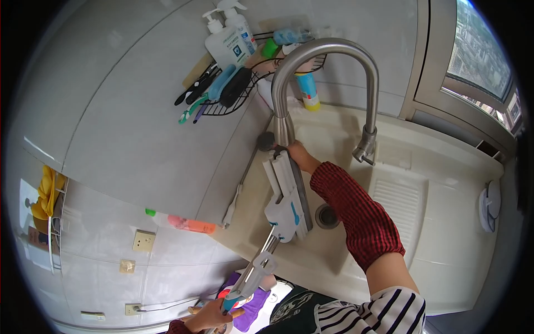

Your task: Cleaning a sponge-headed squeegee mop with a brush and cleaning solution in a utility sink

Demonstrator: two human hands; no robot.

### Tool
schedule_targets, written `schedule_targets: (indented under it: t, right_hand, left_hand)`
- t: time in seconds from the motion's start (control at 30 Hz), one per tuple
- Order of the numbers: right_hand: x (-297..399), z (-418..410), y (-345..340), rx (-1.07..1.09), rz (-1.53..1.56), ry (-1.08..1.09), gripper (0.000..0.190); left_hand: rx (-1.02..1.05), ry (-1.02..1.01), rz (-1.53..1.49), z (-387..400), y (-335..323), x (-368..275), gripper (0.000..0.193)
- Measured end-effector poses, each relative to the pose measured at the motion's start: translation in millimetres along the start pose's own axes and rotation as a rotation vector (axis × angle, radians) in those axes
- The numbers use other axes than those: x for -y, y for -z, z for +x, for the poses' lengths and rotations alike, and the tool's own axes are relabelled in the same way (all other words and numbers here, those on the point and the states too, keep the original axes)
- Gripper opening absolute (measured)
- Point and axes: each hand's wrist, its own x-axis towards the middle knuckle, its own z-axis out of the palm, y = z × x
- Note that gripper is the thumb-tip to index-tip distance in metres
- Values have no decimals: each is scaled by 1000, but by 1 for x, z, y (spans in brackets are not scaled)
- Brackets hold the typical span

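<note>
My left hand [210, 315] is closed around the metal pole of a sponge mop [283, 217], near a blue section of the pole at the bottom of the view. The mop's white and blue head, with white rollers and a grey strip along its right side, rests inside the cream sink basin [288, 261]. My right hand [300, 154] is at the far end of the mop head, just beneath the spout of the steel faucet [283, 129]; its fingers are partly hidden, so its hold cannot be told. A red and black checked sleeve covers my right forearm.
A black wire corner rack [225, 110] holds brushes and bottles above the sink's left side. The round drain [327, 216] lies right of the mop head. A ribbed washboard [396, 204] is moulded into the sink. A long-handled white brush [231, 204] leans by the wall. A window stands at upper right.
</note>
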Motion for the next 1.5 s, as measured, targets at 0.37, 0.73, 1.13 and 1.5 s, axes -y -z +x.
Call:
schedule_targets:
  t: [0.37, 0.73, 1.13, 1.5]
  right_hand:
    - [-8, 7, -6, -270, 247, -112, 27]
    - [37, 5, -16, 41, 360, -32, 31]
    - [-17, 22, 5, 34, 279, 34, 37]
    - [-9, 12, -23, -162, -655, -107, 38]
  left_hand:
    - [-23, -86, 20, 10, -12, 13, 32]
    - [52, -41, -373, -11, -2, -15, 34]
    - [89, -55, -467, -2, -28, -2, 30]
    - [81, -100, -586, 9, -46, 3, 23]
